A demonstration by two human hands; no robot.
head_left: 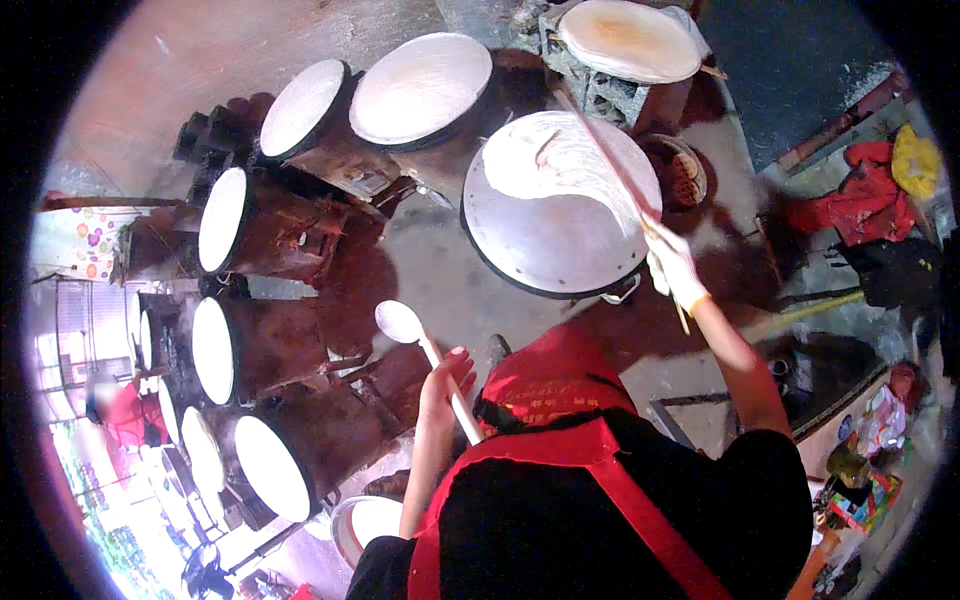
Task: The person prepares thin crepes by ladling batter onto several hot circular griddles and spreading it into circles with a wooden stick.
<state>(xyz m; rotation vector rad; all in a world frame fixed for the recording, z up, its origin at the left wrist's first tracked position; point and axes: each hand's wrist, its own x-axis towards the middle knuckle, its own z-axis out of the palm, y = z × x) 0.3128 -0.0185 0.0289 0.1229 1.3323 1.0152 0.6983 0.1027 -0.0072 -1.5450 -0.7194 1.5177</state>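
My left hand (443, 388) is closed round the long pale handle of a ladle (399, 321), its round bowl raised off the griddle, to the lower left. My right hand (674, 268), in a white glove with a yellow cuff, grips a long, thin wooden stick (612, 165). The stick slants across the right side of a big round griddle (555, 245). White batter (530, 165) covers the far part of that griddle in a curved sweep, while the near part shows bare metal. Whether the stick's edge touches the batter all along, I cannot tell.
Several round griddles on stoves, such as one at the far side (422, 88) and one at the left (222, 220), curve around me. A stack of pale flatbreads (630, 40) sits on blocks at the back. A white bucket (362, 522) stands low left. Another person (135, 415) is far left.
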